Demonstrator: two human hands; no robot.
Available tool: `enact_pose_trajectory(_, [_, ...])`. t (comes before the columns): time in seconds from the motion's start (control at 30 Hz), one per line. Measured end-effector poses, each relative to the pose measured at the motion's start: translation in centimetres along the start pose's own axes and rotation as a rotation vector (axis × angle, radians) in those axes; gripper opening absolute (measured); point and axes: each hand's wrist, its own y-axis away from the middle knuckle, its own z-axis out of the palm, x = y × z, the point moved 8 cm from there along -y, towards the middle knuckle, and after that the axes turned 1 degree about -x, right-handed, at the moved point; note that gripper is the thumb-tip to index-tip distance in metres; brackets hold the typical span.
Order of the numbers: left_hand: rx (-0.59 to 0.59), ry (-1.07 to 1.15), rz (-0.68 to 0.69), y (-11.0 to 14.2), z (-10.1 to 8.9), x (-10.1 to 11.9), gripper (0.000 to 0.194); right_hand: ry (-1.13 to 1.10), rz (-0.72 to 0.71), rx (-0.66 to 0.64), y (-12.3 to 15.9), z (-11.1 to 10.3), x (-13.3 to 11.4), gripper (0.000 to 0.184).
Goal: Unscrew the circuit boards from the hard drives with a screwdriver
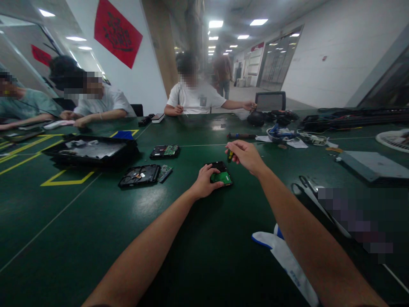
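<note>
A hard drive [223, 177] with a green circuit board facing up lies flat on the green table. My left hand [207, 181] grips it from the left, its thumb along the near edge and its fingers across the far part. Just above the drive's right side, my right hand [245, 157] is closed around a screwdriver [230, 155] with a black and yellow handle. The screwdriver's handle is upright; whether its tip touches the drive cannot be made out. To the left lie an opened drive casing [139, 175], a loose circuit board [165, 172] and another hard drive [165, 151].
A black tray [92, 150] stands at left. Another screwdriver [242, 136] lies beyond my right hand. A white glove [292, 264] is under my right forearm, near scissors [308, 185] and a grey metal box [377, 164]. Several people sit across the table.
</note>
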Motion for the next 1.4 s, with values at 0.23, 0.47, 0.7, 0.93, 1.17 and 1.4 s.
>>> enact_pose_trajectory(0.23, [-0.011, -0.005, 0.006, 0.1, 0.0, 0.2, 0.051, 0.040, -0.009, -0.035, 0.1, 0.1, 0.1, 0.046])
enact_pose_trajectory(0.47, [-0.018, 0.002, -0.010, 0.1, 0.0, 0.0, 0.051, 0.101, -0.005, 0.059, -0.1, -0.9, 0.4, 0.035])
enact_pose_trajectory(0.7, [-0.014, -0.006, 0.001, 0.0, 0.0, -0.1, 0.052, -0.022, 0.035, -0.047, 0.1, 0.3, 0.2, 0.047])
enact_pose_trajectory(0.93, [-0.015, 0.006, -0.001, 0.0, 0.0, 0.0, 0.052, 0.103, -0.033, -0.004, -0.1, -0.4, 0.0, 0.036])
enact_pose_trajectory(1.17, [-0.001, -0.015, 0.015, -0.1, 0.0, 0.0, 0.051, 0.034, 0.045, 0.049, -0.1, -0.6, 0.6, 0.033])
enact_pose_trajectory(1.4, [-0.006, -0.018, 0.007, -0.1, 0.0, -0.1, 0.053, 0.059, -0.015, -0.003, 0.2, 0.1, -0.5, 0.047])
